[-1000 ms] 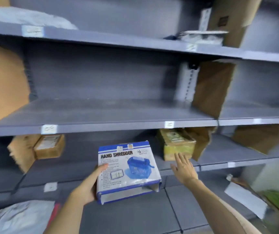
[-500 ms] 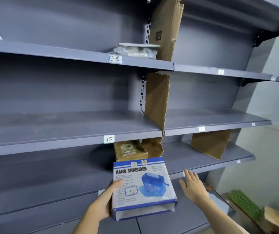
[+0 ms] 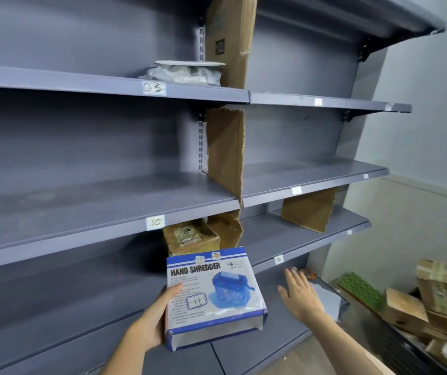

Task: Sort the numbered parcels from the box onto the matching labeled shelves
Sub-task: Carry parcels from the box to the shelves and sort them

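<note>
My left hand (image 3: 154, 318) grips the left edge of a blue and white "Hand Shredder" box (image 3: 214, 296) marked 11, held in front of the lower shelves. My right hand (image 3: 300, 296) hovers to the right of the box with straight fingers, holding nothing. The grey shelving has small labels: 03 (image 3: 154, 88) on the upper shelf, 10 (image 3: 155, 222) on the middle shelf, and blurred tags (image 3: 296, 190) farther right. A brown parcel (image 3: 190, 236) sits on the shelf under label 10. A grey bagged parcel (image 3: 187, 73) lies above label 03.
Upright cardboard dividers (image 3: 225, 155) split the shelves into bays. Another cardboard piece (image 3: 307, 209) stands on the lower right shelf. A pile of brown parcels (image 3: 430, 307) and a green mesh item (image 3: 359, 290) lie at the lower right by the wall.
The view has swung to the right along the shelving, bringing the right bays and the parcel pile into sight. The box stays in my left hand and my right hand stays beside it.
</note>
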The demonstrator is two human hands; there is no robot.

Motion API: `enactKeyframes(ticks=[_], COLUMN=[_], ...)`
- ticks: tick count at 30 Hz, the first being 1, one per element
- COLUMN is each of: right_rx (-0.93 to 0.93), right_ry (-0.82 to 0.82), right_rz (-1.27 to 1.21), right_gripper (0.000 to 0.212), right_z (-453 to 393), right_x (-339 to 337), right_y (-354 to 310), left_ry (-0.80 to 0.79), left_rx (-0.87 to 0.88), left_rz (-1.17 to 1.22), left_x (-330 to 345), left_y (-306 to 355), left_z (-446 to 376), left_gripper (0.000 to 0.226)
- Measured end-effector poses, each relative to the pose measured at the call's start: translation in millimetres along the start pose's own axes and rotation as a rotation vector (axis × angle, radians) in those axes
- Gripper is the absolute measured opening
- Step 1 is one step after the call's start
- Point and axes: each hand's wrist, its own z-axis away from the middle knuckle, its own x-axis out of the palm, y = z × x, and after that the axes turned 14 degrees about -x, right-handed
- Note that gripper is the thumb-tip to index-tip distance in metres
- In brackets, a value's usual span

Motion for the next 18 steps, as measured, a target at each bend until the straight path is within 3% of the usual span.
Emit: enactKeyframes(ticks=[10,18], right_rx=[0.098,0.033], right_ry=[0.005,0.024], right_rz=[-0.012,-0.028], right_gripper=[0.06,0.059], right_z=[11,-15], right_x=[-11,-36], right_y=[54,131], left_ry=[-0.032,0.053], left_rx=[-0.071,-0.05], left_rz=[-0.056,-0.111], left_x=[59,140], left_y=[-11,-11], left_z=[-21,-53], left_gripper=[0.031,0.034])
